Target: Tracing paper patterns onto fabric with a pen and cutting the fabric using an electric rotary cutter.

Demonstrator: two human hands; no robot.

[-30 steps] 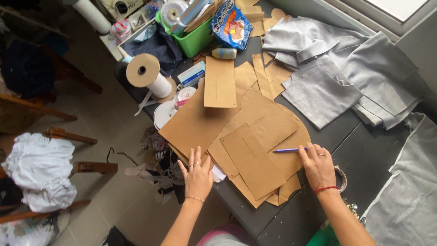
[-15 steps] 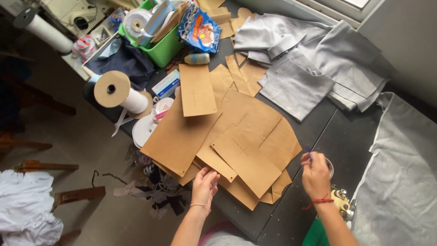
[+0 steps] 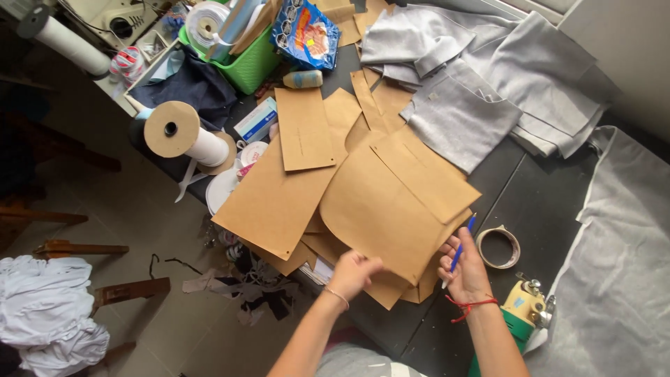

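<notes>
**Hands at the near edge of the pattern pile**

The dark surface [image 3: 537,202] lay crowded with brown paper patterns. At the left stood a paper roll [image 3: 183,132]. The left hand [image 3: 354,271], which had lain flat a second before, now had its fingers curled on the near edge of the large rounded pattern piece [image 3: 380,206], lifted from the pile. The right hand [image 3: 466,269], drawn back to the stack's right edge, pinched a blue pen [image 3: 460,251]. A tape ring [image 3: 498,246] lay just beside it.

Sewing workshop: brown card pattern pieces [image 3: 391,202], grey cut cloth [image 3: 481,84], white sewing machine [image 3: 118,21], w/ big paper roll [image 3: 183,135].
</notes>
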